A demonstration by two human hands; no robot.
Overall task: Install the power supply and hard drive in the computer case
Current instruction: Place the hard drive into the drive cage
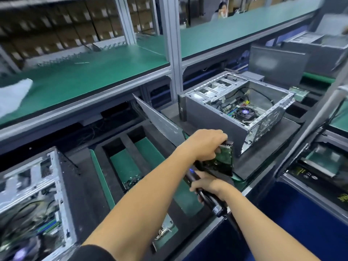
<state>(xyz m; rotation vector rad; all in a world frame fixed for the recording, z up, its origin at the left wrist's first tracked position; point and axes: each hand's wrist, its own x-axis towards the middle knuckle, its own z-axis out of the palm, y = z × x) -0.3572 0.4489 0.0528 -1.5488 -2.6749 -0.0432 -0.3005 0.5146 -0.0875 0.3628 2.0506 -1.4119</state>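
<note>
While the left hand (206,144) pinches the hard drive (223,159) upright, the right hand (211,187) wraps its fingers around a black scanner (194,178) below the open computer case (239,108).

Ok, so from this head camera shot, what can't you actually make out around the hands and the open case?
- Hard drive: label and connectors unreadable, covered partly by the left hand.
- Handheld tool: type unclear; tip hidden behind the drive, middle wrapped by the right hand.
- Open computer case: power supply presence uncertain; near wall hides that part of the interior.
- Second case: blurred, cut by the left edge.

Green-matted shelf (105,72), grey post (174,44) — stacked cartons (62,27)
</note>
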